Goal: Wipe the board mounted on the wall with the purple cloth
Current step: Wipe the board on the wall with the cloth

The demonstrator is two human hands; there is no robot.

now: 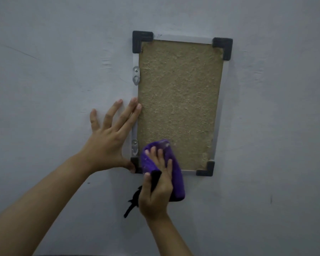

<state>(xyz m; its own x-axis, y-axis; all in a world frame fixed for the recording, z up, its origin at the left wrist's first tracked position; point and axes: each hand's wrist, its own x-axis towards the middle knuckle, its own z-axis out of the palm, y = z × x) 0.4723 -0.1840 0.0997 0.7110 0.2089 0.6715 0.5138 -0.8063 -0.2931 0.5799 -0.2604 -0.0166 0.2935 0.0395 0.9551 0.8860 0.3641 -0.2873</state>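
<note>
A brown fibre board in a thin metal frame with dark plastic corners hangs on the grey wall. My right hand grips the folded purple cloth and presses it against the board's lower left part and bottom frame edge. A black strip of the cloth hangs down below my palm. My left hand lies flat with fingers spread on the wall, its fingertips touching the board's left frame edge and its thumb at the lower left corner.
Two metal hanger brackets are screwed to the left frame edge, one high and one low. The plain grey wall surrounds the board on all sides.
</note>
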